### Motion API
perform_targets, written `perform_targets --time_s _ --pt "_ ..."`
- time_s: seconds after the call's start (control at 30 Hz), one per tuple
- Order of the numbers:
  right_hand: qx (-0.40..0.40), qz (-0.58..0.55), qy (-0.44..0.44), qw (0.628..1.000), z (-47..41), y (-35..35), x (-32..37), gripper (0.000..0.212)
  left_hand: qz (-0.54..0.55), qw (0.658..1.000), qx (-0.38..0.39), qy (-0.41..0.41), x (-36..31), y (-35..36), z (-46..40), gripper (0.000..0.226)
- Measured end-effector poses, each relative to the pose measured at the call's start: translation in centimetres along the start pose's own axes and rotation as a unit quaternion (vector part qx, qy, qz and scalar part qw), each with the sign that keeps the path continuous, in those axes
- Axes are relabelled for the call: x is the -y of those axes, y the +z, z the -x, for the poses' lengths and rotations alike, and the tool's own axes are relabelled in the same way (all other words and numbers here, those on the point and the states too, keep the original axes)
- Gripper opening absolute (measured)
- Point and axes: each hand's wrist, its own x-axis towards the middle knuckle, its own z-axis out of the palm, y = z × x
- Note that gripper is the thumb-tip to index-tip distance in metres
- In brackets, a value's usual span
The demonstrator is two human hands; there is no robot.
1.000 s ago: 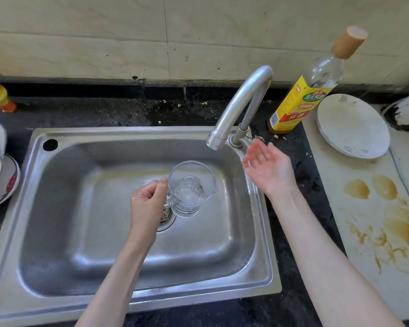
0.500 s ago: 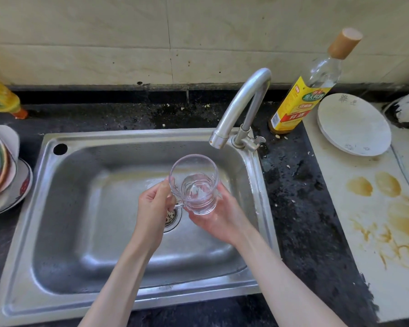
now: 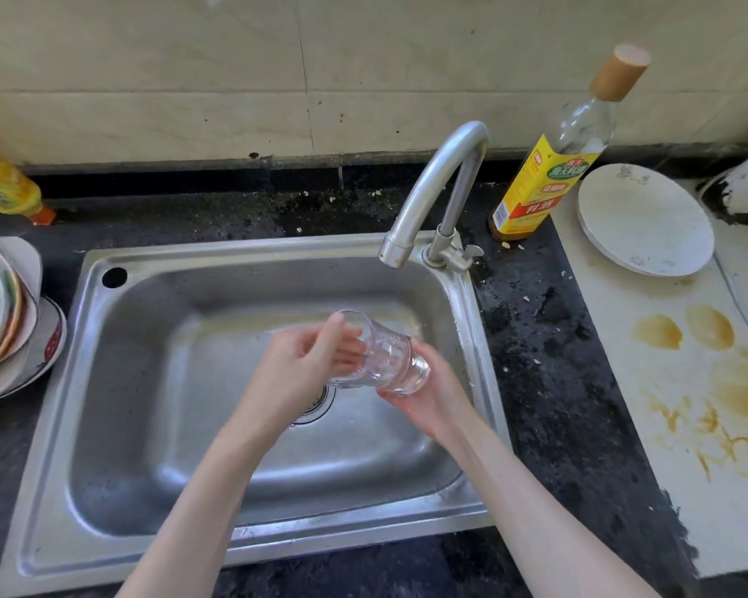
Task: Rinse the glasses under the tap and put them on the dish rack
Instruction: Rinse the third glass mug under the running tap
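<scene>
A clear glass mug (image 3: 387, 360) lies tilted on its side above the middle of the steel sink (image 3: 156, 381), its mouth turned left. My left hand (image 3: 303, 364) covers that mouth, with fingers reaching inside the glass. My right hand (image 3: 428, 394) cups and holds the thick base from below and the right. The curved metal tap (image 3: 432, 187) ends just above and right of the glass, and no water stream shows. The drain is partly hidden under my left hand.
Stacked plates and bowls (image 3: 5, 321) stand on the dark counter left of the sink. A yellow bottle (image 3: 5, 183) lies at the back left. Right of the tap stand a yellow-labelled bottle (image 3: 549, 174), a white plate (image 3: 644, 222) and a stained white board (image 3: 709, 381).
My right hand came from near the tap handle to hold the glass base. The glass tipped from upright onto its side, and my left hand's fingers moved into its mouth.
</scene>
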Motion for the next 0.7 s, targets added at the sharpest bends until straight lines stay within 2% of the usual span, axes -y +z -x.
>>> perform_targets --time_s 0.07,0.17,0.2,0.27,0.33,0.43,0.5,0.57,0.67,0.7 --pt "0.006 0.042 -0.019 0.999 0.1 0.3 -0.1 0.03 0.005 0.991 0.087 -0.106 0.3 0.5 -0.7 0.043" --pt "-0.004 0.098 -0.059 0.993 0.1 1.1 -0.3 0.054 0.087 0.966 0.176 -0.167 0.4 0.9 -1.6 0.05" --pt "-0.001 0.101 -0.063 0.993 0.1 1.1 -0.3 0.053 0.116 0.957 0.192 -0.182 0.3 1.0 -1.7 0.047" --pt "-0.01 0.103 -0.087 0.991 0.1 0.9 -0.1 0.03 0.201 0.932 0.203 -0.225 0.5 0.8 -2.2 0.046" --pt "0.002 0.117 -0.107 0.987 0.5 1.1 0.3 0.012 0.338 0.878 0.216 -0.261 1.3 0.2 -2.4 0.058" --pt "-0.012 0.173 -0.136 0.976 0.7 1.0 0.7 0.026 0.514 0.785 0.23 -0.257 2.7 -0.1 -2.1 0.076" --pt "-0.011 0.199 -0.143 0.969 0.8 1.2 0.8 0.036 0.574 0.743 0.256 -0.23 3.3 0.0 -1.9 0.074" --pt "-0.007 0.192 -0.144 0.971 1.0 1.2 0.9 0.037 0.567 0.747 0.288 -0.196 3.9 -0.1 -1.8 0.068" --pt "0.005 0.174 -0.122 0.977 1.0 1.3 1.3 0.033 0.453 0.83 0.289 -0.152 4.5 -0.3 -1.7 0.066" --pt "0.001 0.179 -0.101 0.979 1.0 1.4 1.5 0.038 0.403 0.859 0.278 -0.149 4.4 -0.4 -1.7 0.066"
